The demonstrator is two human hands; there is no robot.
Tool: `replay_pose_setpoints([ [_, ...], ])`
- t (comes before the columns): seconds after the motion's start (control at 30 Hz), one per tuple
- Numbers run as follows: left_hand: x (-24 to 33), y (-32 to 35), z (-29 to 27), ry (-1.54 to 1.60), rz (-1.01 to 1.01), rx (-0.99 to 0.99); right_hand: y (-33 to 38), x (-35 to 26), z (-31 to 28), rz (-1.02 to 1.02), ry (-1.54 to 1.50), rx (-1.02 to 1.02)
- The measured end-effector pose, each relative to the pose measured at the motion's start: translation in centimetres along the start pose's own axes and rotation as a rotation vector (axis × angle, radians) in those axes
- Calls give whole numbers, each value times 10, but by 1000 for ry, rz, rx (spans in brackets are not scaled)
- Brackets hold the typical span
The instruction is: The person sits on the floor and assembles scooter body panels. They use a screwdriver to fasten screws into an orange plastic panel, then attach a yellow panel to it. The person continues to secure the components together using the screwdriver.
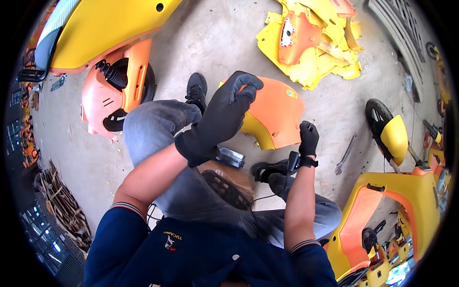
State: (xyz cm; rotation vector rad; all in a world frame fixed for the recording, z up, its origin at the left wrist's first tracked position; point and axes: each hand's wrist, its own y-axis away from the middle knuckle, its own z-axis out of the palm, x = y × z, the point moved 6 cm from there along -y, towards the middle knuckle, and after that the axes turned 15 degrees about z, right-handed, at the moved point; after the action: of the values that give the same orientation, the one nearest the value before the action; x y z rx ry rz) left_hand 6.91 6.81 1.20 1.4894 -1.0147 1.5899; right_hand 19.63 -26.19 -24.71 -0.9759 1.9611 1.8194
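Observation:
An orange and yellow curved plastic panel (pixel 275 107), like a scooter body part, stands in front of me between my hands. My left hand (pixel 224 112), in a black glove, is raised before the panel's left side. Its thumb and fingers are curled together, and whatever they hold, if anything, is hidden. At the panel's lower right corner, my right hand (pixel 309 138), also gloved in black, has its fingers closed around the edge. A dark strapped device (pixel 294 161) with a cable sits on my right wrist.
Yellow and orange panels (pixel 311 45) lie piled on the floor ahead. A yellow scooter (pixel 105 38) stands at left, its front wheel beside my knee. A wrench (pixel 345 154) lies at right, near a yellow scooter frame (pixel 389 191). A clear box (pixel 231 157) is between my legs.

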Motion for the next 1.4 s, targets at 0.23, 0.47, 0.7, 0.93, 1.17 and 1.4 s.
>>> replay_pose_setpoints([
  [0.23, 3, 3, 8, 45, 69, -40, 146, -132, -24, -280, -83, 169],
  [0.47, 0, 7, 16, 104, 49, -50, 287, -190, 60, -462, 25, -106],
  [0.7, 3, 7, 26, 153, 145, -80, 309, -176, 122, -507, 341, -162],
  [0.93, 4, 10, 29, 184, 243, -117, 308, -178, 135, -585, 451, -123],
  [1.17, 12, 11, 29, 226, 246, -120, 304, -177, 137, -616, 462, -77],
  [1.4, 12, 13, 30, 258, 237, -139, 303, -176, 133, -399, 348, -144],
])
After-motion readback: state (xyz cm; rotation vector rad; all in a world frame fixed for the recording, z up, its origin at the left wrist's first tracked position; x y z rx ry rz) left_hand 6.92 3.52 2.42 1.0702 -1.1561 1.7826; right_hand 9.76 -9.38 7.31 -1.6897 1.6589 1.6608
